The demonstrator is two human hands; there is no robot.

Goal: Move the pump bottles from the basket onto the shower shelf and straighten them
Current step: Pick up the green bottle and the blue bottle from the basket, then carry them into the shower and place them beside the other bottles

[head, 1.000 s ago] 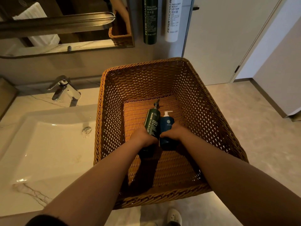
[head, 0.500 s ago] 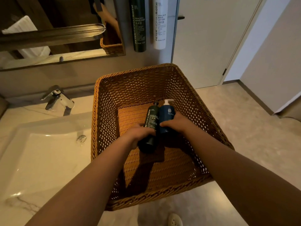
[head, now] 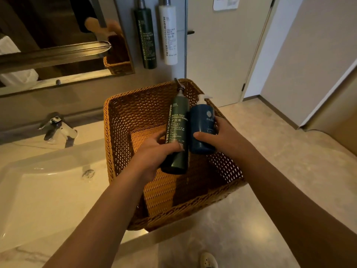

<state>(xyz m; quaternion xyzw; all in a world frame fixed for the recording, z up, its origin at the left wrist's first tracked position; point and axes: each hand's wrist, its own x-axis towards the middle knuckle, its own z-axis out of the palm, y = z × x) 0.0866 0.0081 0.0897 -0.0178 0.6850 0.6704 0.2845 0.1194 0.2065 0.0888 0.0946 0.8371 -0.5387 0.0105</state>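
From my head camera, my left hand (head: 154,153) wraps its fingers (head: 174,147) around the lower body of the dark green conditioner bottle (head: 177,132), pump end pointing away from me. My right hand (head: 220,138) grips the shorter blue pump bottle (head: 201,128), thumb across its front. The two bottles touch side by side, held above the open wicker basket (head: 125,117), which sits on the bench (head: 58,190) beside the sink (head: 38,190). On the wall beyond hang a dark green dispenser bottle (head: 145,37) and a white lotion bottle (head: 168,35).
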